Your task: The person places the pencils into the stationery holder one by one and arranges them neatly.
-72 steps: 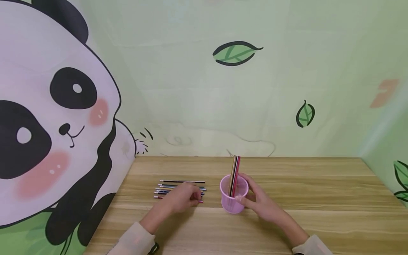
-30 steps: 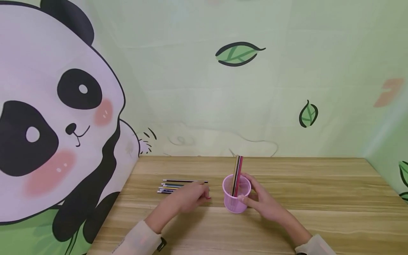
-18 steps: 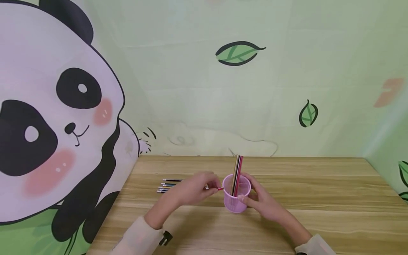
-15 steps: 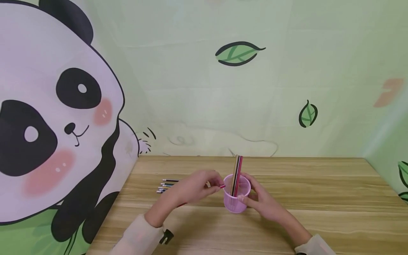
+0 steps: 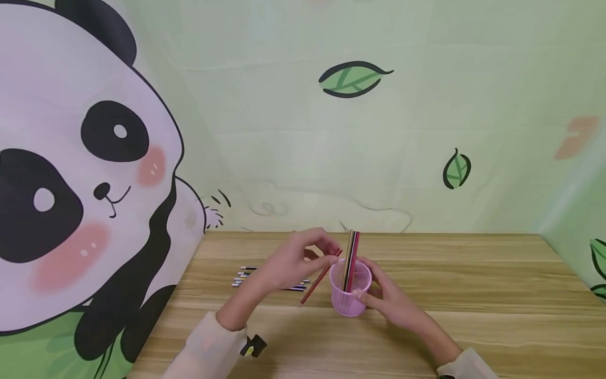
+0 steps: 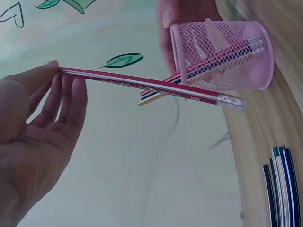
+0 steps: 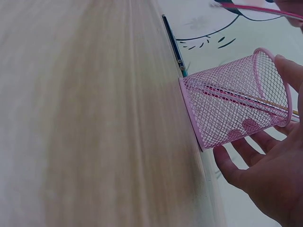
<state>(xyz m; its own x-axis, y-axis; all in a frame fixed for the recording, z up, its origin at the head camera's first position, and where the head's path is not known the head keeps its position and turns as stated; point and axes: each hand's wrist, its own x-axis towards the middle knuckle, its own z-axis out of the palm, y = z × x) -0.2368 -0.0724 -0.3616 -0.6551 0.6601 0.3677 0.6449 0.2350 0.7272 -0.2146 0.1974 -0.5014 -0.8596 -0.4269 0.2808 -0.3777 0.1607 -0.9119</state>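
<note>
My left hand (image 5: 291, 263) pinches a red striped pencil (image 5: 314, 286) by one tip between thumb and fingertips, just left of the cup. The pencil slants down to its eraser end; the left wrist view shows the silver ferrule (image 6: 232, 100) there. Around the right side of a pink mesh pencil cup (image 5: 347, 305), my right hand (image 5: 393, 302) curls its fingers and thumb near the rim. The cup stands upright on the table. A few pencils (image 5: 351, 258), red, black and tan, lean together inside it, rising above the rim.
Several dark and light pencils (image 5: 242, 279) lie side by side on the wooden table (image 5: 450, 337), partly hidden behind my left forearm. Behind the table hangs a pale green backdrop (image 5: 265, 131) with a panda and leaves.
My left hand has picked up the red pencil from the table row, carried it right and up beside the cup, and tilted it eraser end down. My right hand keeps holding the cup.
</note>
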